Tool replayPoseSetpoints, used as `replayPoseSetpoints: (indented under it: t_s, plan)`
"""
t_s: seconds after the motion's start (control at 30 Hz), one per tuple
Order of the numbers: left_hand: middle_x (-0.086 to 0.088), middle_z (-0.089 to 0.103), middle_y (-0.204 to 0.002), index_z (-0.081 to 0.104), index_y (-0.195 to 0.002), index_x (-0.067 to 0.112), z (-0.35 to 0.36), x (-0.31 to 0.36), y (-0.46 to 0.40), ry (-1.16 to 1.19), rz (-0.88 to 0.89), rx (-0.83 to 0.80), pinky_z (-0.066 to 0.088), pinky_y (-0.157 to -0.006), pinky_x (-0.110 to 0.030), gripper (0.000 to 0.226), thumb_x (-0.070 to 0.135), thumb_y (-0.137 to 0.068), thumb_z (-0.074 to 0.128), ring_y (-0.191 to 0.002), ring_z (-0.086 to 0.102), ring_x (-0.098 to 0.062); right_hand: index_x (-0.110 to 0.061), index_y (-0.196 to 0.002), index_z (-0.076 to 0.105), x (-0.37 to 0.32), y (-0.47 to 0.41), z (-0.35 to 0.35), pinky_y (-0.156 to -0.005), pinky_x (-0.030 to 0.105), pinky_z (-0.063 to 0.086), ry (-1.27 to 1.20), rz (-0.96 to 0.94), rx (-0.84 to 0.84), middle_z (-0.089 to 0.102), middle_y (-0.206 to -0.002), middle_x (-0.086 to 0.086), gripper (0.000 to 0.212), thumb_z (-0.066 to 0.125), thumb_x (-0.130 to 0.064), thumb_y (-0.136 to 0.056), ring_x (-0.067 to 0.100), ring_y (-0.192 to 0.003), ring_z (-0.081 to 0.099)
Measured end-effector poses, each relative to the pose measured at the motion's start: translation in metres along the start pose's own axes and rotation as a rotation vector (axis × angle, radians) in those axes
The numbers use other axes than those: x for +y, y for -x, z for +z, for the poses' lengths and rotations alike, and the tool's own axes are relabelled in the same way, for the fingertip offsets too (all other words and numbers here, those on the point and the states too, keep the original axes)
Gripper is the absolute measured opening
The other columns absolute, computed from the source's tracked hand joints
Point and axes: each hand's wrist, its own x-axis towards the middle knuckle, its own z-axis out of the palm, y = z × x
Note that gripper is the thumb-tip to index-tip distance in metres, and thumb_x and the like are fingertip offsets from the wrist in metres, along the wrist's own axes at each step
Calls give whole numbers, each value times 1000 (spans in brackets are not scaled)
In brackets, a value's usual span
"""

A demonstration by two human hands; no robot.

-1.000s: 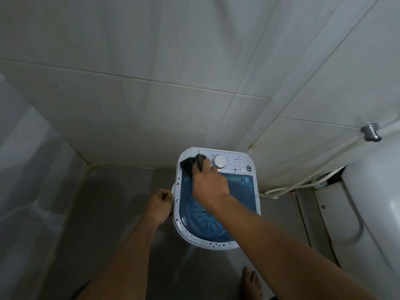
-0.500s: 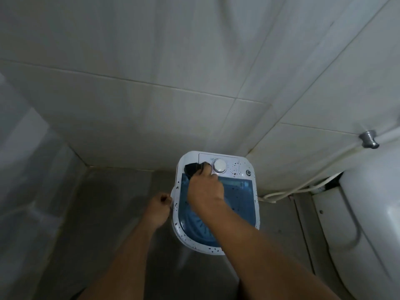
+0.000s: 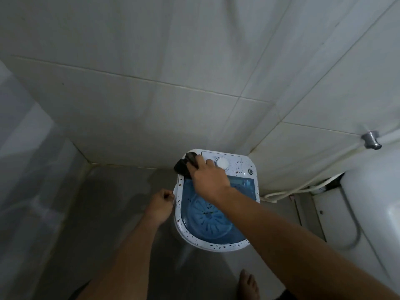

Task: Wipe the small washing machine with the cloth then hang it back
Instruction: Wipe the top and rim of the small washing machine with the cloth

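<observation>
One small washing machine, rounded white plastic speckled with dark spots under a translucent blue lid, stands on the floor in the tiled corner. One dark, crumpled cloth sits at its back-left rim, pinched in the right hand. Left hand is curled shut against the machine's left edge.

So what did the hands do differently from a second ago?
The right hand slid the dark cloth from beside the white dial out to the washing machine's back left corner, where it now hangs over the edge. The left hand stayed closed at the machine's left rim, and the machine stayed in its place on the floor.
</observation>
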Motion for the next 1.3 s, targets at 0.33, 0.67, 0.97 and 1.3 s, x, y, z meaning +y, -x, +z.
replayPoseSetpoints:
  t_s: [0.33,0.67,0.97,1.3]
  plan:
    - [-9,71,-99,58,-81,26,0,2,1,-44,14,25,55,-91,-53,18,21,-97,54,-97,67,-31,-19,-148,42,-1,-22,-3,-84,48,49,70,-99,71,42,-145,16,57,56,-13,-93,38,-118,49]
    - [-6,68,-103,61,-95,20,2,6,6,-52,12,11,55,-92,-52,11,23,-99,51,-97,65,-27,-15,-144,47,22,-62,-19,-82,45,49,-8,275,56,44,-140,15,53,57,-12,-92,35,-118,48]
    - [-13,69,-102,64,-103,10,3,3,0,-40,-8,18,55,-92,-50,15,18,-99,52,-97,65,-33,-30,-148,48,48,-45,-5,-84,46,48,52,-124,87,46,-146,10,61,61,-15,-90,34,-115,50]
    - [-13,67,-96,59,-86,20,3,7,6,-50,2,11,55,-89,-52,16,16,-100,51,-90,65,-32,-26,-137,58,13,-35,-13,-88,46,49,97,-154,59,44,-145,11,46,60,-18,-92,36,-120,48]
